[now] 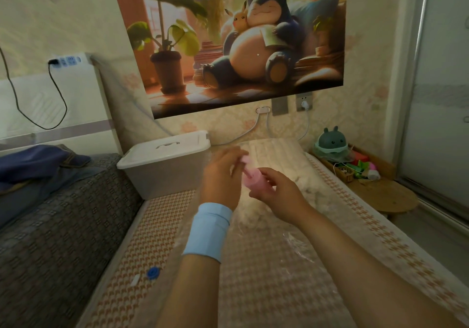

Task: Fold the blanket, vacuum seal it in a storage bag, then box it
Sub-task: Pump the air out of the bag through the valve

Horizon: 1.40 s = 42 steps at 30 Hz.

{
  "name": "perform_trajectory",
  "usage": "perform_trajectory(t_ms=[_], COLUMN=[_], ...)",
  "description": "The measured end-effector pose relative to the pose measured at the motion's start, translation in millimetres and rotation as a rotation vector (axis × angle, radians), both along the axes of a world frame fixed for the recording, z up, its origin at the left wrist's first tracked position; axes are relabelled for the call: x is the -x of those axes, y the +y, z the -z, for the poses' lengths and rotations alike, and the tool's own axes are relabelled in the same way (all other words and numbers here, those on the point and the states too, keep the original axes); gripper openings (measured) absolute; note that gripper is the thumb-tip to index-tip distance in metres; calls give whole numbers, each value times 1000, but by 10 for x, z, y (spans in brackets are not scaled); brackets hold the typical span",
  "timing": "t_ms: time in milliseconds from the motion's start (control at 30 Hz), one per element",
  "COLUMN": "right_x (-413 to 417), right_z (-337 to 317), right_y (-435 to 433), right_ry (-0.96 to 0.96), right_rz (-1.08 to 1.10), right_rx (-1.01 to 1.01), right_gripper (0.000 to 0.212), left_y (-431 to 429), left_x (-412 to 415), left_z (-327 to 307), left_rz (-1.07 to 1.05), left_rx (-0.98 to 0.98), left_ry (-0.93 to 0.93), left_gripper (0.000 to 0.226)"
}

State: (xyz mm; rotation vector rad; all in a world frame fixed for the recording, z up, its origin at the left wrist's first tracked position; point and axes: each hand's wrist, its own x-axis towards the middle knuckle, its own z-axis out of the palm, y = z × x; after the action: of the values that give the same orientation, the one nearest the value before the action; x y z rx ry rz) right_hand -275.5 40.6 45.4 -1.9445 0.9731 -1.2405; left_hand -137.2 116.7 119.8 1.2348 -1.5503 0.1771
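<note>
Room: You face a bed covered by a brown-and-cream houndstooth mat (157, 228), set against a papered wall with a large cartoon poster (243, 40).
Storage bag: The clear plastic storage bag (299, 241) lies flat along the mat, running from near you toward the wall.
Bag contents: The white fluffy blanket (302, 172) sits inside it at the far end, beyond your hands.
Box: The translucent plastic box with a white lid (165, 150) stands on the mat to the left of the bag. Its lid is on, and you cannot tell what it holds.
Left hand: Your left hand (223, 175), with a light-blue band on the wrist, grasps the upper end of a small pink plastic object (250, 179).
Right hand: Your right hand (276, 190) curls its fingers round the lower part of the same pink piece, above the bag.
Loose parts: A round blue cap (153, 272) and a small white clip (135, 280) lie on the mat at the lower left.
Side tray: A wooden tray (327, 161) on a round wooden stool (385, 195) holds a green round toy (331, 141) and small coloured items, too blurred to tell apart.
</note>
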Motion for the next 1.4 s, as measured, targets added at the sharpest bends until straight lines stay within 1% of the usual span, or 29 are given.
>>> perform_trajectory(t_ms=[67, 133, 167, 200, 267, 300, 333, 400, 433, 467, 533, 600, 667, 700, 733, 800, 833, 933, 967, 1000, 1033, 1067, 1200, 1233, 1267, 1333, 1367, 1400], right_x=[28, 47, 50, 47, 39, 34, 27, 22, 24, 22, 30, 47, 58, 56, 51, 41, 42, 55, 54, 50, 48, 50, 61, 60, 58, 48, 40, 35], right_z=[-7, -9, -10, -11, -8, -5, 0, 14, 18, 18, 23, 27, 29, 34, 36, 36, 35, 27, 26, 25, 20, 13, 5, 11, 17, 26, 30, 31], right_y=[5, 5, 12, 22, 33, 38, 37, 32, 32, 29, 13, -16, -22, -22, -20, -12, -8, -18, -11, -3, 2, 5, 8, 8, 14, 29, 33, 35], right_ry=[-7, 0, -1, -7, -17, -18, -27, -53, -47, -29, -4, -7, -2, 3, 7, 11, 12, 1, -15, -21, -21, -15, -8, 2, 14, 37, 42, 46], right_rz=[-17, -31, -36, -38, -40, -44, -53, -68, -61, -47, -23, -22, -29, -33, -37, -40, -39, -37, -48, -50, -42, -31, -40, -41, -40, -37, -36, -31], right_rx=[-31, -35, -35, -43, -50, -44, -37, -37, -36, -28, -16, -30, -46, -46, -46, -44, -37, -27, -33, -34, -30, -29, -57, -53, -48, -48, -52, -48], right_gripper=[47, 50, 55, 62, 77, 80, 78, 60, 53, 50, 50, 50, 49, 49, 49, 48, 48, 42, 41, 41, 44, 47, 50, 50, 49, 48, 47, 46], left_y=[98, 175, 184, 165, 80, 31, -19, -86, -97, -94, -48, 48, 147, 179, 186, 128, 87, -12, -30, -35, -40, -16, 191, 239, 262, 227, 195, 149], left_x=[-43, -94, -99, -88, 5, 65, 118, 173, 169, 148, 97, 42, -16, -29, -27, 39, 87, 172, 151, 119, 84, 51, -68, -82, -80, -20, 28, 70], left_z=[-254, -453, -498, -483, -286, -129, 32, 270, 316, 302, 151, -87, -302, -373, -393, -282, -162, 224, 276, 267, 207, 104, -420, -492, -506, -347, -199, -33], left_rz=[-52, -104, -120, -138, -158, -137, -86, 18, 38, 44, 37, -31, -111, -139, -160, -165, -135, 29, 54, 64, 67, 58, -75, -104, -123, -136, -124, -90], left_rx=[219, 425, 487, 504, 431, 344, 223, -30, -103, -132, -72, 117, 325, 405, 443, 419, 358, 18, -65, -100, -85, -31, 363, 438, 473, 451, 393, 295], left_ry=[29, 111, 149, 167, 146, 120, 94, 55, 41, 26, -8, -13, 49, 88, 116, 127, 113, 31, 12, 7, 6, 3, 71, 89, 99, 115, 121, 116], left_gripper=[17, 15, 15, 16, 19, 20, 22, 25, 24, 25, 26, 25, 22, 21, 20, 19, 19, 19, 18, 17, 18, 18, 18, 18, 18, 17, 18, 19])
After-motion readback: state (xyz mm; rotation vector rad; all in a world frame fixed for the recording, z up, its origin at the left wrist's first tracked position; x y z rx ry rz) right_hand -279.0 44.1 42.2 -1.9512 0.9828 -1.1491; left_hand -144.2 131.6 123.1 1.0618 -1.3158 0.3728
